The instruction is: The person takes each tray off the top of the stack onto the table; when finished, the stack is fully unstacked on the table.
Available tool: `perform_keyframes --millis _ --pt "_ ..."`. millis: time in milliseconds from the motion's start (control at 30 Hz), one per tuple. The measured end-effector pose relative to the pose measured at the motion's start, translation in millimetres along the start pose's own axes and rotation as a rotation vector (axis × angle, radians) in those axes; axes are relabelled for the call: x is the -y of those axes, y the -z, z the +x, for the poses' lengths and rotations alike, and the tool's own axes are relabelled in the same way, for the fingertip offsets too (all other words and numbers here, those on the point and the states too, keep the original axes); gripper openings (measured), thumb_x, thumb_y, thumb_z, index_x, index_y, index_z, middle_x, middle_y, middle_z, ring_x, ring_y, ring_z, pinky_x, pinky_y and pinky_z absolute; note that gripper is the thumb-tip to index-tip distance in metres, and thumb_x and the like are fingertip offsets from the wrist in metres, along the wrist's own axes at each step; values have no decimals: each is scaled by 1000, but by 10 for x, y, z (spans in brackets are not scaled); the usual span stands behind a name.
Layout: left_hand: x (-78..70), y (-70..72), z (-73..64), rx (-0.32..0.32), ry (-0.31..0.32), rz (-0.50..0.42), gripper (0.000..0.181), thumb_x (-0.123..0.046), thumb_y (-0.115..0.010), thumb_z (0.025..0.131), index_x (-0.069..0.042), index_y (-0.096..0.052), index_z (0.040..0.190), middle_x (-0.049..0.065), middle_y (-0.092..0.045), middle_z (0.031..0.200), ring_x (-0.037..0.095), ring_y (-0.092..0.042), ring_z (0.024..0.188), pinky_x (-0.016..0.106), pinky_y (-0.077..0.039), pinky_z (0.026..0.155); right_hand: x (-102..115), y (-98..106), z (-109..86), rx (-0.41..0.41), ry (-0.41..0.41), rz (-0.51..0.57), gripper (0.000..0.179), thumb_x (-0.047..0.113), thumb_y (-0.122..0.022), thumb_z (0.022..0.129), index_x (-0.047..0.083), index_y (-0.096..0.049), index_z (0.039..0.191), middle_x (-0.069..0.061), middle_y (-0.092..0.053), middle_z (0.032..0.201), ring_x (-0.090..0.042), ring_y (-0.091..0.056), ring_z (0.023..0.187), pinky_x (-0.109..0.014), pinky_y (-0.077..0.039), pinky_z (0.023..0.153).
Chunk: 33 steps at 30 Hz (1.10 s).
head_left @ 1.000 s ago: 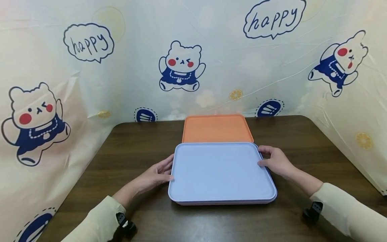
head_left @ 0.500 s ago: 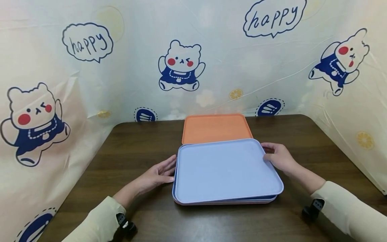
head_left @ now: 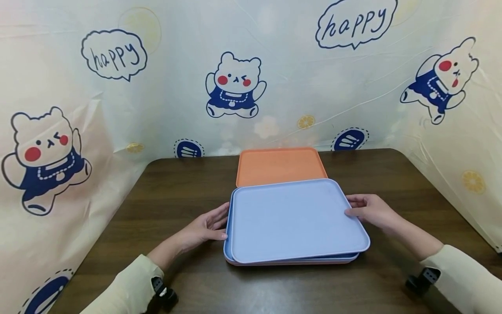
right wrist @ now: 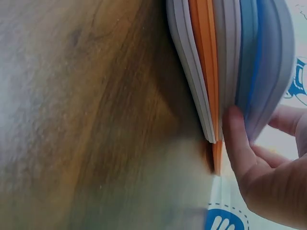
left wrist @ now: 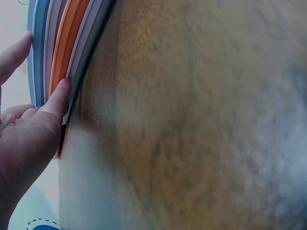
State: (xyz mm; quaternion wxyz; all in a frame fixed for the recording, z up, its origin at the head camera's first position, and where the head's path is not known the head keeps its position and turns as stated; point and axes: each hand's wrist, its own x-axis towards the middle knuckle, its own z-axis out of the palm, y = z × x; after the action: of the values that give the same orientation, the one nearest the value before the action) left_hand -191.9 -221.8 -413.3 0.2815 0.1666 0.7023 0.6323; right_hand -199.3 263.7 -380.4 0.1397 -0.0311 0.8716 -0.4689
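A light blue tray (head_left: 294, 222) lies askew on top of a stack of trays, its right side tipped up. Layers of blue, greyish and orange (right wrist: 204, 43) show below it in the right wrist view. My right hand (head_left: 370, 211) pinches the top tray's right edge, thumb over the rim and fingers at its side. On the stack's left side rests my left hand (head_left: 204, 226), its fingers fairly straight. In the left wrist view its thumb touches the blue tray edge (left wrist: 38, 52), and a fingertip meets the lower rims.
An orange tray (head_left: 280, 165) lies flat behind the stack, partly covered by it in the head view. The brown wooden table (head_left: 188, 187) extends around them. A cloth printed with bears (head_left: 235, 87) hangs behind and along both sides.
The top light blue tray has shifted right and turned slightly, its right side rising from the stack and baring the blue tray below. My right hand has moved right; the left has barely moved.
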Motion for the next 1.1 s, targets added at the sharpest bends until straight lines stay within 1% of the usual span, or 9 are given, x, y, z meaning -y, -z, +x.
perform_keyframes --millis 67,133,300,400,500,600,733,867,1100 --pt "2 3 3 -13 9 6 90 -10 -72 88 -16 -14 157 5 -13 162 25 -20 145 33 -33 107 -6 22 -39 38 -18 30 64 21 -69 92 -12 -42 138 -27 -59 121 -27 -63 96 -41 -57 79" --pt "6 4 9 -31 16 13 89 -10 -72 88 -15 -15 157 6 -14 161 26 -22 144 34 -32 107 -7 43 -60 65 -21 63 64 21 -68 92 -13 -41 139 -26 -60 120 -27 -64 94 -42 -57 77" --pt "17 -12 30 -53 27 25 89 -12 -73 88 -9 -16 156 11 -14 161 29 -22 144 38 -29 109 -14 81 -73 96 -21 125 62 19 -66 93 -13 -39 140 -24 -64 114 -29 -66 92 -45 -58 75" --pt "19 -25 35 -50 25 21 89 -11 -73 88 -6 -16 155 12 -13 161 30 -21 144 39 -28 110 -20 89 -75 105 -27 152 62 18 -65 94 -13 -38 141 -23 -64 114 -29 -66 92 -46 -58 75" --pt "23 -30 32 -50 26 13 89 -10 -73 87 -6 -16 155 12 -13 161 30 -20 144 39 -28 109 -31 104 -78 120 -38 195 65 17 -67 93 -12 -36 142 -22 -62 116 -28 -66 92 -46 -57 76" --pt "25 -35 23 -42 24 6 89 -9 -73 87 -6 -16 155 12 -12 161 30 -19 144 38 -29 109 -47 132 -87 155 -37 269 70 13 -68 91 -11 -32 145 -19 -62 117 -28 -66 93 -46 -57 77" --pt "28 -46 16 -40 19 -4 89 -9 -73 87 -7 -15 156 13 -10 161 29 -18 144 37 -29 109 -68 167 -97 209 -15 336 73 7 -67 90 -12 -24 147 -17 -62 117 -29 -66 93 -46 -57 78" --pt "27 -65 26 -43 16 -14 90 -8 -72 87 -7 -14 156 13 -9 161 29 -18 144 38 -30 108 -76 181 -99 198 -16 340 71 6 -64 92 -11 -23 148 -19 -61 119 -28 -66 93 -45 -57 78" --pt "19 -97 47 -67 40 -20 92 -4 -72 86 -7 -13 156 13 -11 161 31 -20 144 38 -34 106 -93 195 -98 139 -15 307 65 7 -60 95 -9 -26 148 -29 -51 132 -27 -65 96 -44 -56 80"
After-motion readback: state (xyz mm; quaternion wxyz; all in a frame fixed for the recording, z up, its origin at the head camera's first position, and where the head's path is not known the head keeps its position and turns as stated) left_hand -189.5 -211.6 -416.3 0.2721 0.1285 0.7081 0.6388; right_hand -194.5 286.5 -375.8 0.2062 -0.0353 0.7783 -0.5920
